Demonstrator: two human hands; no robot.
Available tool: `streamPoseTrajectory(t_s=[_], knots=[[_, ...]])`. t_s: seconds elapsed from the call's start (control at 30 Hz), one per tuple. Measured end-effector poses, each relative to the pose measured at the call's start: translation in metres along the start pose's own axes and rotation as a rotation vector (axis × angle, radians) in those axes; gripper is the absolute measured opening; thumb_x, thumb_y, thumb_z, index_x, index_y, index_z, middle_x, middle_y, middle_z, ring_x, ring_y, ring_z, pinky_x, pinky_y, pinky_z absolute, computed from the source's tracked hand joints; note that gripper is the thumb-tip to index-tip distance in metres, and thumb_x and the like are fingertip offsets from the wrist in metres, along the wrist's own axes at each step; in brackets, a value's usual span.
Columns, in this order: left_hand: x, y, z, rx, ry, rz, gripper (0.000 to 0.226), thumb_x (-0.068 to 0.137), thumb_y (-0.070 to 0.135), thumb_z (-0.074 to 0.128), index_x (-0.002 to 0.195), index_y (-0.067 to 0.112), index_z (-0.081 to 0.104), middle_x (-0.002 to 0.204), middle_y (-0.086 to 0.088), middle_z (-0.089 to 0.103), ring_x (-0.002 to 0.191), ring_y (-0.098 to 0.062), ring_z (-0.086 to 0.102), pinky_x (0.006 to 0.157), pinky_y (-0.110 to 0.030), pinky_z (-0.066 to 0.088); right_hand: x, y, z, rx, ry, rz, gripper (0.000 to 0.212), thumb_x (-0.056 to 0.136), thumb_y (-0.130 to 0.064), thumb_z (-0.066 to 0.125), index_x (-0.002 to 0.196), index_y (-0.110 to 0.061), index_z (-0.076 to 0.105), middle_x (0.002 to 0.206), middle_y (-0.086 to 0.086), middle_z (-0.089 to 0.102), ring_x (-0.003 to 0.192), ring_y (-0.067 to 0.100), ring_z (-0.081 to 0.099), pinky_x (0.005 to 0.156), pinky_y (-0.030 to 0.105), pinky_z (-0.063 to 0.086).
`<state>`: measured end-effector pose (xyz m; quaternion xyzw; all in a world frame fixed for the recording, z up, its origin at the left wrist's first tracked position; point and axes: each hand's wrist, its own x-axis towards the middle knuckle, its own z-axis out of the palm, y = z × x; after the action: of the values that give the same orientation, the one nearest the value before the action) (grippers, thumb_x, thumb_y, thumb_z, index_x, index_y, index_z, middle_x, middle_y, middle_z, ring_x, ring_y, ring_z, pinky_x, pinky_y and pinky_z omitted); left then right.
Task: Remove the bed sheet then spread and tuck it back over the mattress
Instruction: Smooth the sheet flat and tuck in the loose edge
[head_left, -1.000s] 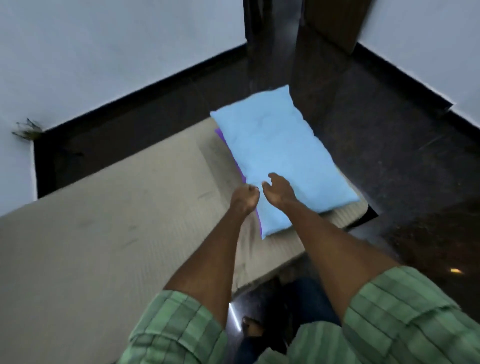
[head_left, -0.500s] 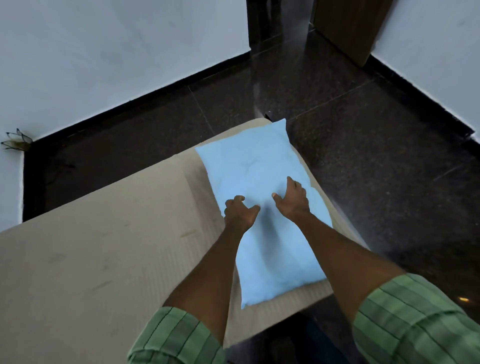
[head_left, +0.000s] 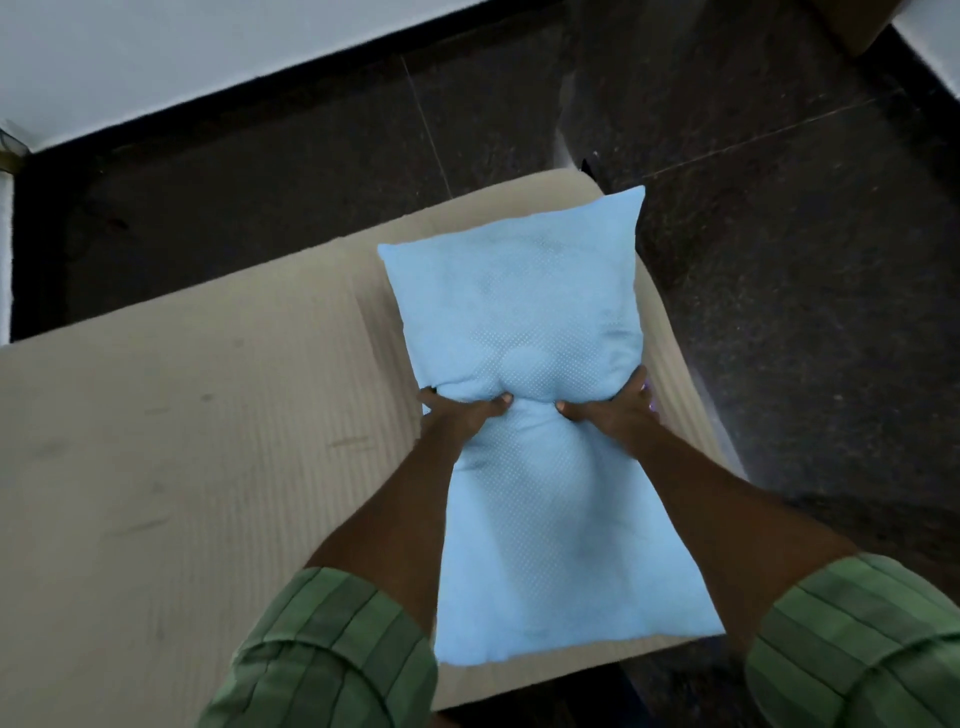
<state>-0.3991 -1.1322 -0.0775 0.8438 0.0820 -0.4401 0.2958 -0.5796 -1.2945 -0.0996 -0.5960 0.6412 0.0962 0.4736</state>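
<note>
Left hand and right hand both grip the soft light-blue rectangular pillow at its pinched middle, on the bare beige ribbed mattress.

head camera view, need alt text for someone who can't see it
Seen from above, a person's left hand and right hand grip the middle of a light blue pillow, pinching it into a waist. The pillow lies at the end of a beige mattress on a dark glossy floor; green striped sleeves show at the bottom.
</note>
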Motion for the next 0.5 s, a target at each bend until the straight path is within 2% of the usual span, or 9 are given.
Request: streamPoseTrajectory(t_s=[0.1,0.17,0.23,0.27,0.33,0.43,0.5], knots=[[0.019,-0.016,0.003,-0.071,-0.086,-0.003,0.154,0.041,0.053,0.102,0.157,0.013,0.008,0.157,-0.001,0.033,0.144,-0.023,0.038,0.116,-0.042,0.036,0.030,0.013,0.004,0.017,-0.008,-0.022,0.178,0.018,-0.072,0.093,0.161,-0.025,-0.003,0.168,0.007,0.016,0.155,0.031,0.018,0.124,0.055,0.022],[0.028,-0.026,0.008,-0.129,-0.113,0.003,0.152,0.038,0.053,0.103,0.156,0.016,0.015,0.151,0.006,0.038,0.138,-0.020,0.044,0.114,-0.041,0.040,0.050,0.026,0.012,0.022,0.027,-0.045,0.176,0.011,-0.081,0.088,0.160,-0.025,0.012,0.163,0.001,0.032,0.150,0.027,0.033,0.120,0.051,0.032],[0.029,-0.031,0.011,-0.200,-0.110,0.016,0.150,0.032,0.055,0.104,0.154,0.018,0.023,0.151,0.006,0.044,0.134,-0.018,0.048,0.111,-0.040,0.043,0.068,0.041,0.022,0.034,0.042,-0.069,0.165,0.005,-0.088,0.083,0.152,-0.033,0.031,0.151,-0.007,0.049,0.141,0.023,0.046,0.114,0.052,0.041],[0.027,-0.032,0.011,-0.229,-0.119,0.014,0.144,0.037,0.052,0.104,0.153,0.018,0.025,0.149,0.007,0.045,0.133,-0.018,0.048,0.110,-0.041,0.043,0.069,0.045,0.025,0.064,0.044,-0.079,0.160,0.004,-0.088,0.083,0.147,-0.035,0.037,0.144,-0.010,0.054,0.137,0.022,0.050,0.111,0.053,0.043],[0.020,-0.031,0.006,-0.258,-0.129,-0.003,0.131,0.050,0.043,0.102,0.152,0.017,0.024,0.145,0.008,0.044,0.131,-0.018,0.047,0.108,-0.045,0.042,0.054,0.039,0.023,0.115,0.048,-0.072,0.156,0.005,-0.086,0.085,0.144,-0.034,0.038,0.140,-0.010,0.057,0.133,0.022,0.052,0.108,0.053,0.046],[0.001,-0.031,-0.009,-0.268,-0.116,0.032,0.132,0.053,0.039,0.102,0.153,0.013,0.021,0.150,-0.001,0.045,0.135,-0.026,0.048,0.106,-0.049,0.047,0.014,0.019,0.010,0.134,0.066,-0.081,0.158,0.004,-0.084,0.086,0.145,-0.034,0.035,0.140,-0.008,0.057,0.131,0.025,0.054,0.106,0.052,0.048],[-0.011,-0.035,-0.023,-0.264,-0.088,0.046,0.135,0.051,0.039,0.103,0.153,0.012,0.019,0.149,-0.001,0.043,0.135,-0.027,0.048,0.107,-0.051,0.047,-0.010,0.011,0.008,0.159,0.055,-0.129,0.152,0.010,-0.080,0.091,0.144,-0.034,0.037,0.137,-0.010,0.059,0.126,0.022,0.058,0.103,0.048,0.050]])
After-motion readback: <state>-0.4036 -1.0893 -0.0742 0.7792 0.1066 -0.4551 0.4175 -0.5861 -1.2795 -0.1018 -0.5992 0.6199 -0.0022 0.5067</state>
